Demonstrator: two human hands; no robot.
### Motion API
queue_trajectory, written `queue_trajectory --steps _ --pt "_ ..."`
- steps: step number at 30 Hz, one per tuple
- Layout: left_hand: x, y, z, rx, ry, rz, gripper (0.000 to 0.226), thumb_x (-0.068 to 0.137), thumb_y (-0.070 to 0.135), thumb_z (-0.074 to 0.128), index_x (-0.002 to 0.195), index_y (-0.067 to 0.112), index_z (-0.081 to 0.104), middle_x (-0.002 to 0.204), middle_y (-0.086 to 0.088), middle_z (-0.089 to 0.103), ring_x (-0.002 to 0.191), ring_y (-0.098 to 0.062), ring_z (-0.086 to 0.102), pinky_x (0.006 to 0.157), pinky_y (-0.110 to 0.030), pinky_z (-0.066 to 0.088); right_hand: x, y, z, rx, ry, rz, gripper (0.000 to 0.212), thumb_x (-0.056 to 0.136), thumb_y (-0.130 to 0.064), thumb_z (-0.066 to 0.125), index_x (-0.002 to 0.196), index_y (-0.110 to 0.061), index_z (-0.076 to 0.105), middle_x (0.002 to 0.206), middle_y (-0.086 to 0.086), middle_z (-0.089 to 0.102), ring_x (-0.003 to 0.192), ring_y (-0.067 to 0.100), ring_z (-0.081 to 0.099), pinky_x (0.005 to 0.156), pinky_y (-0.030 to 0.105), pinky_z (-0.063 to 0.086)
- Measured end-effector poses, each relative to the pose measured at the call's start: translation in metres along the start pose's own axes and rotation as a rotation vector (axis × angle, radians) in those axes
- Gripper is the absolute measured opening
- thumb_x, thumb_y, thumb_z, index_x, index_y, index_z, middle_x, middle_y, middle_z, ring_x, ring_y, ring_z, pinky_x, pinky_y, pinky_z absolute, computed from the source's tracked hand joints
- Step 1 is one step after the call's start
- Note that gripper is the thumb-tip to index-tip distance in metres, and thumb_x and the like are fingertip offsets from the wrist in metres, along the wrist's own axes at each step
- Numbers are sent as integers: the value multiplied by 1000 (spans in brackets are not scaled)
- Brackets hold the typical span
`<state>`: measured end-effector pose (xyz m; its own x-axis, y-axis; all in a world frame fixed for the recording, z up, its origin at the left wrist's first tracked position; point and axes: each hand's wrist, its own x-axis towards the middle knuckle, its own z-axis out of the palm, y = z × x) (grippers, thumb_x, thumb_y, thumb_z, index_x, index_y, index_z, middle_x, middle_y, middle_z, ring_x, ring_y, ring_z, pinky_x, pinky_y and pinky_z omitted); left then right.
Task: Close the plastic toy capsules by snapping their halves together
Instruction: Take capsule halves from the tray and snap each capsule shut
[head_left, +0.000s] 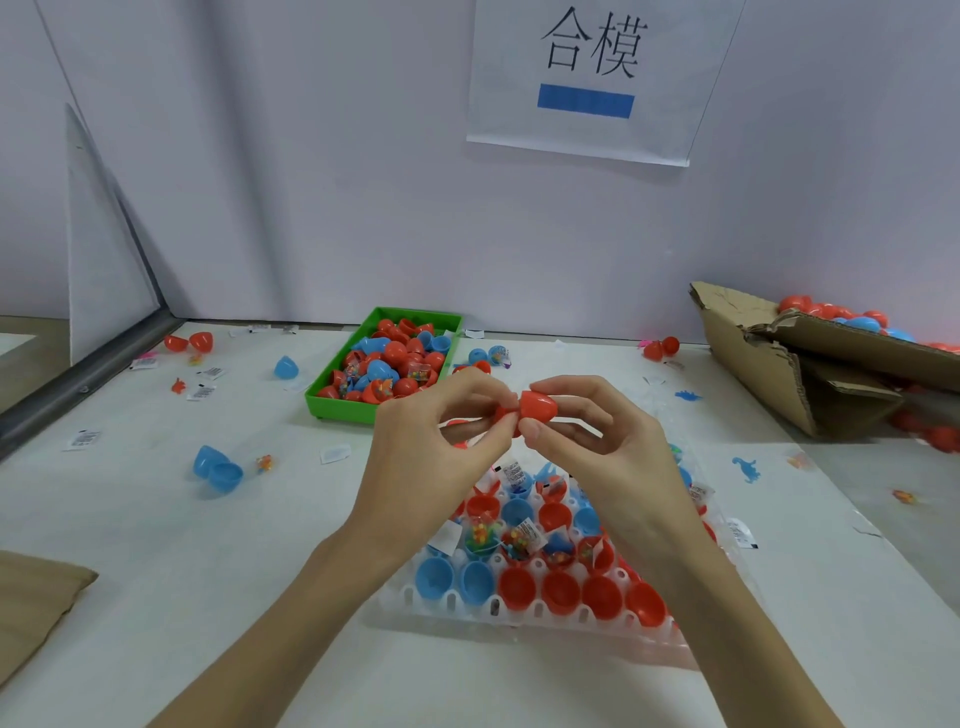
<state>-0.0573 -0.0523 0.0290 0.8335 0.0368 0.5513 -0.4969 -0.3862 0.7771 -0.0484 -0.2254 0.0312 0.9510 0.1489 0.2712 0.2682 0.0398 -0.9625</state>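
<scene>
1. Above the white tray (415, 597), both hands pinch one red capsule (535, 408).
2. Its long axis runs 9-to-3; right hand (587, 441) grips the dome, left hand (441, 431) the other half, seemingly unsnapped, mostly hidden.

Bare table (156, 545) lies open to the left of the white egg tray (519, 613), broken only by a blue capsule (217, 469) and scattered paper slips. Behind stands the green bin (332, 402); a torn cardboard box (810, 374) blocks the right.
</scene>
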Motion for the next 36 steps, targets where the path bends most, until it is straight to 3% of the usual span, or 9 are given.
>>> queue_trajectory --steps 4,10,16,19,22,29,33,36 --pt "1 -3 -2 107 -27 117 15 93 11 76 102 23 76 95 20 74 97 4 70 78 -4 52 0 0 1 7 7 6 32 83 -29 83 113 -28 72 106 -5 78 98 16 76 82 18 58" --pt "3 -10 -5 118 -205 202 24 94 12 75 118 17 71 111 12 72 110 -1 67 92 -9 51 1 -2 -3 53 23 49 33 82 -31 81 114 -29 74 109 -5 78 100 14 75 81 15 57" --pt "4 -9 -3 21 -102 101 36 85 29 80 117 30 62 104 24 71 102 8 69 87 -8 53 -1 -2 -4 -11 -27 33 30 87 -26 80 115 -35 74 110 -6 77 100 15 75 82 14 56" --pt "4 -4 -4 -43 -69 58 34 82 40 77 114 40 66 105 24 73 99 4 70 82 -8 53 0 -4 -4 -26 -35 44 32 86 -32 79 116 -38 73 111 -9 76 103 13 74 88 25 58" --pt "3 -1 -3 -123 -49 11 36 81 41 77 116 37 70 105 20 75 99 -3 73 83 -12 56 1 -5 -6 -17 -60 55 32 87 -35 77 119 -40 72 114 -10 76 107 12 73 96 33 53" --pt "1 4 -3 -176 3 14 35 80 39 78 114 41 70 108 22 74 100 -2 73 86 -10 54 0 -3 -3 48 -34 -17 29 91 -36 72 119 -36 74 113 -6 77 107 15 74 87 19 57" --pt "0 3 -1 -178 28 -5 40 79 39 79 118 33 74 107 19 77 103 -5 73 88 -14 56 -1 -1 0 14 3 -71 29 92 -33 71 121 -35 74 111 -11 77 104 11 74 83 16 57" --pt "-1 3 0 -209 52 -51 35 80 33 81 115 30 77 103 17 79 100 -6 75 86 -17 59 -4 4 6 -104 39 -167 32 101 -19 63 128 -34 69 121 -18 72 110 7 71 86 16 56"
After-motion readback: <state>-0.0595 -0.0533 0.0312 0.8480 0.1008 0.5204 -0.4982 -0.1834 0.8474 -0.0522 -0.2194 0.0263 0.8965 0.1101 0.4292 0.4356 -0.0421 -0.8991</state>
